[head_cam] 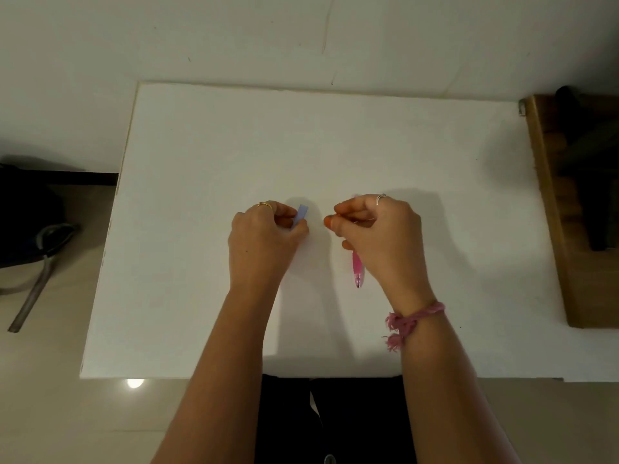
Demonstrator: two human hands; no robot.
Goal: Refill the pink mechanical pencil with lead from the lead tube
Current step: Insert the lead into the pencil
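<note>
My left hand (264,236) pinches a small pale blue lead tube (299,216), whose upper end sticks out above my fingers. My right hand (376,232) holds the pink mechanical pencil (357,269) under its curled fingers, with the pencil's tip pointing toward me and its upper part hidden in the hand. The thumb and forefinger of that hand are pressed together at their tips, facing the tube. Whether a lead lies between them is too small to tell. Both hands hover over the middle of the white table (201,162).
A wooden piece of furniture (549,195) stands against the table's right edge. A dark bag with a grey strap (37,283) lies on the floor at the left. A white wall rises behind the table.
</note>
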